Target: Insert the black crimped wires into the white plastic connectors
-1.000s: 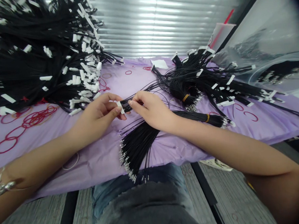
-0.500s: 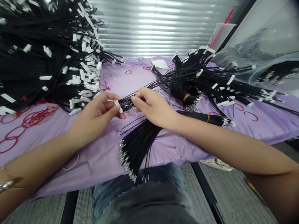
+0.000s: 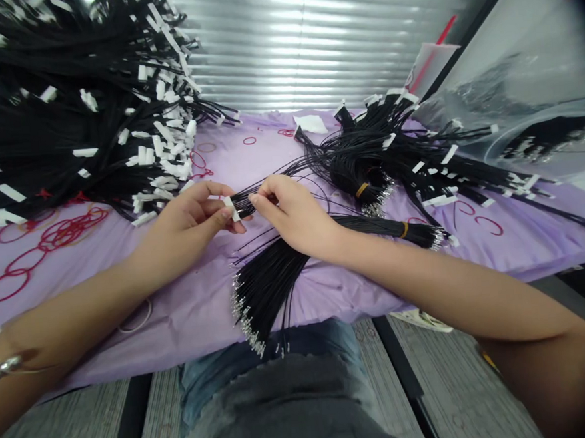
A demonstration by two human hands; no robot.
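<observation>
My left hand [image 3: 202, 215] pinches a white connector [image 3: 232, 208] between thumb and fingers. Several thin black wires [image 3: 244, 202] run out of the connector's right side. Close by on the right, my right hand [image 3: 286, 209] is closed, thumb against forefinger, at those wires; I take it to grip a wire near the connector, though the tip is hidden. Below my right hand a fanned bundle of black wires [image 3: 271, 280] lies on the purple cloth, silver terminals [image 3: 244, 319] at its near end. A yellow band [image 3: 404, 230] ties that bundle farther right.
A tall heap of black cables with white connectors [image 3: 66, 128] fills the left. Red rubber bands [image 3: 73, 227] lie before it on the purple cloth [image 3: 180, 327]. More wired connectors [image 3: 418, 150] lie at the right, with a cup with a red straw [image 3: 432, 66] and a clear plastic bag [image 3: 515, 110] behind.
My right hand has shifted slightly left, its fingertips nearer the connector. My left hand keeps its hold on the connector.
</observation>
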